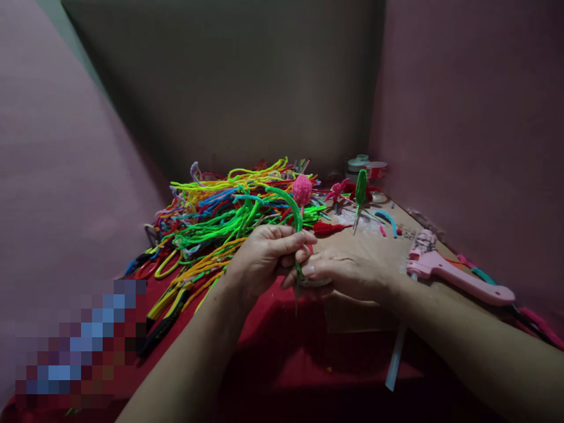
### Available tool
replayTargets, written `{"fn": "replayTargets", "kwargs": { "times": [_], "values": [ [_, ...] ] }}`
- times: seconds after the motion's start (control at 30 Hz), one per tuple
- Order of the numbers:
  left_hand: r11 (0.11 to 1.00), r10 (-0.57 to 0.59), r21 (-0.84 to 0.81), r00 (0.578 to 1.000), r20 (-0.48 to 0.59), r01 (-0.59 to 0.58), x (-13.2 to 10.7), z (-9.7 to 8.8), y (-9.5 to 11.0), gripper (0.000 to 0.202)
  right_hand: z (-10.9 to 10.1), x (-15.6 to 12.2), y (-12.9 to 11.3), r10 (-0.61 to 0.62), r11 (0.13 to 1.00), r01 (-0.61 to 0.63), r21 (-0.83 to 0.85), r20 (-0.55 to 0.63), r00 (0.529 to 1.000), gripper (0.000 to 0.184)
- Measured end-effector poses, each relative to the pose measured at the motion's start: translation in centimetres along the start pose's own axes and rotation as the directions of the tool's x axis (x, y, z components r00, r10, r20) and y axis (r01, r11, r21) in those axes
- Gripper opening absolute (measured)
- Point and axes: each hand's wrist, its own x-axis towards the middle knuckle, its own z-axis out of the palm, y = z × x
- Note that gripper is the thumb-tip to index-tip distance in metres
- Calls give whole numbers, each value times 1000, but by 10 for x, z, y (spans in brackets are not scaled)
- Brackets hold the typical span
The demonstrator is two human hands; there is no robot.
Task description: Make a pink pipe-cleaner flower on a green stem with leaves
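Note:
My left hand (268, 252) is closed, pinching a green fuzzy pipe-cleaner stem (298, 220) whose top curves over to the left like a leaf. Right above the fingers shows a fuzzy pink ball (302, 190) on a short pink stalk; whether it is joined to the green stem I cannot tell. My right hand (335, 271) closes round the lower stem just under the left fingers, and the thin end of the stem points down below both hands. Under the right fingers shows the pale curved edge of a round thing, mostly hidden.
Many coloured pipe cleaners (215, 220) lie heaped at left, with yellow-and-black pliers (170, 308) and scissors (167, 264) before them. A pink glue gun (462, 279) rests at right. A green leaf (361, 188), a pink flower (337, 191) and a jar (358, 166) stand behind.

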Motion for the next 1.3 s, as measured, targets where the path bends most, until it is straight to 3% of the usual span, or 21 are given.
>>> {"fn": "replayTargets", "kwargs": {
  "times": [0.2, 0.27, 0.43, 0.7, 0.87, 1.0, 1.1, 1.2, 1.3],
  "values": [
    [987, -91, -112, 972, 217, 117, 3, -9, -2, 20, 9, -1, -3, 11, 996, -18, -85, -80, 997, 25],
    [983, -81, -142, 968, 239, 118, 4, -10, -4, 18, 10, -1, -1, 4, 998, -11, -65, -105, 994, 26],
    [989, 2, -146, 987, 159, 21, 5, -11, -6, 16, 8, 0, 3, -32, 999, 30, -17, -134, 990, 27],
    [995, -31, 95, 996, 82, 23, 4, -13, -5, 20, 6, 2, 4, -7, 1000, 2, -30, -150, 989, 24],
    [987, -10, 159, 1000, -3, 11, 4, -9, -2, 24, 6, 1, -3, -10, 986, -25, -167, -205, 979, 24],
    [930, 61, 368, 984, -169, 6, 4, -1, -1, 23, 5, 2, -14, -100, 878, -48, -477, -279, 955, 21],
    [816, 178, 578, 946, -270, 11, 7, 1, -5, 17, 6, 2, -16, -231, 759, -14, -651, -289, 929, 20],
    [669, 331, 742, 912, -242, -46, 10, -3, -13, 15, 8, 2, -11, -344, 655, -4, -756, -303, 889, 21],
    [580, 392, 811, 899, -194, -78, 12, -6, -18, 14, 8, 2, -5, -407, 570, -65, -819, -350, 844, 19]
  ]
}}
